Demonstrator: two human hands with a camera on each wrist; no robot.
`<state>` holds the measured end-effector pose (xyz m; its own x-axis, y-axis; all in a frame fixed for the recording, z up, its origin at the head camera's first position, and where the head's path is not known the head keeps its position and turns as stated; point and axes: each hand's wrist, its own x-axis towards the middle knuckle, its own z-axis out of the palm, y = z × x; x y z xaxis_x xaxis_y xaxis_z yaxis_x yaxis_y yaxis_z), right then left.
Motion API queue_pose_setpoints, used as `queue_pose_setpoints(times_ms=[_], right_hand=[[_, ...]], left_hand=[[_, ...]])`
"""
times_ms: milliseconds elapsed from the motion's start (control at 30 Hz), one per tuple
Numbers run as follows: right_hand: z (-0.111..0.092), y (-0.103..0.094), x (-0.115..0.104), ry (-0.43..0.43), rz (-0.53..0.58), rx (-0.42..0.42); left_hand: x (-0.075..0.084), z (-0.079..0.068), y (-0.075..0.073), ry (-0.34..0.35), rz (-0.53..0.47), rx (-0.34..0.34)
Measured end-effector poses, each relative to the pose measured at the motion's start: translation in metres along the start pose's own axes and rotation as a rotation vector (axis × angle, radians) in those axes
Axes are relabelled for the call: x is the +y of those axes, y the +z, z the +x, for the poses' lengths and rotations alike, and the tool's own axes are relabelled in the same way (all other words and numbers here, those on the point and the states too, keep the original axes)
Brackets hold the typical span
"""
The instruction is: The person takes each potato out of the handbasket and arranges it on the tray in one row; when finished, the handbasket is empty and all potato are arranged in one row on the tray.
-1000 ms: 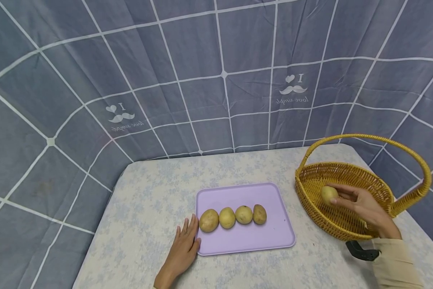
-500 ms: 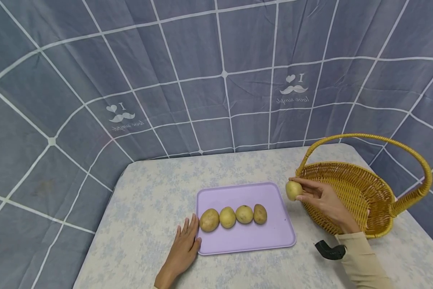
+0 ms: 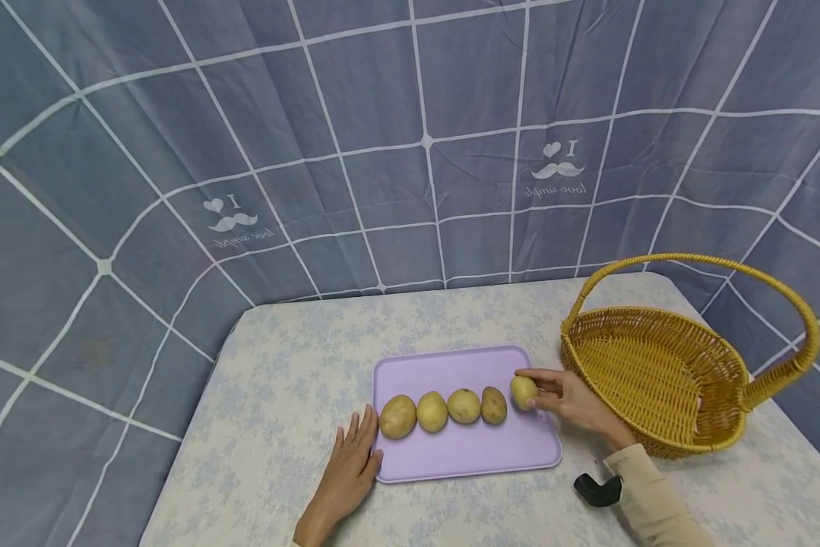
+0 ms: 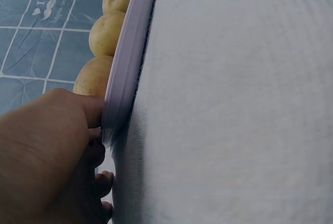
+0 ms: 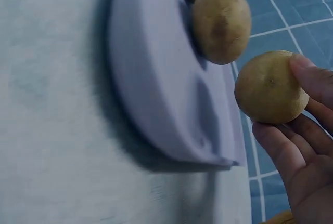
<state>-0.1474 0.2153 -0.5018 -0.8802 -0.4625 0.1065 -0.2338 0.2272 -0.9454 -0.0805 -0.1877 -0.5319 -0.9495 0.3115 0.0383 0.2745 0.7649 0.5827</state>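
Between its thumb and fingers my right hand (image 3: 574,400) holds a small yellowish potato (image 3: 523,392) over the right part of the lilac tray (image 3: 451,458). In the right wrist view this potato (image 5: 270,87) shows a gap from the tray's floor, with a shadow below. Several potatoes stand in a row across the tray: a large one (image 3: 397,417) at the left, two rounder ones and a browner potato (image 3: 494,406) nearest the held one. My left hand (image 3: 344,467) lies with straight fingers along the tray's left edge, its thumb (image 4: 92,110) at the rim.
A golden wicker basket (image 3: 645,365) with a tall arched handle stands right of the tray, close behind my right forearm. A black strap piece (image 3: 597,491) sticks out by the right sleeve. A grey-blue checked curtain (image 3: 355,190) hangs behind the table (image 3: 280,380).
My right hand has carried the potato out of the basket, leftward over its rim, to above the tray's right part. The left hand and the row of potatoes stay put.
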Motion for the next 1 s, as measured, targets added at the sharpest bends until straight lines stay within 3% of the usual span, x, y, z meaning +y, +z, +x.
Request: queue_pose_setpoints(times_ms=[533, 800, 1000], right_hand=[[-0.001, 0.01, -0.005, 0.102, -0.163, -0.049], [0.004, 0.011, -0.01, 0.075, -0.313, -0.075], [0.006, 0.012, -0.011, 0.058, -0.347, -0.081]], left_hand=[[-0.003, -0.002, 0.0, -0.007, -0.001, 0.009], [-0.002, -0.002, 0.001, -0.009, -0.009, 0.01], [-0.003, -0.001, 0.002, -0.006, -0.007, 0.009]])
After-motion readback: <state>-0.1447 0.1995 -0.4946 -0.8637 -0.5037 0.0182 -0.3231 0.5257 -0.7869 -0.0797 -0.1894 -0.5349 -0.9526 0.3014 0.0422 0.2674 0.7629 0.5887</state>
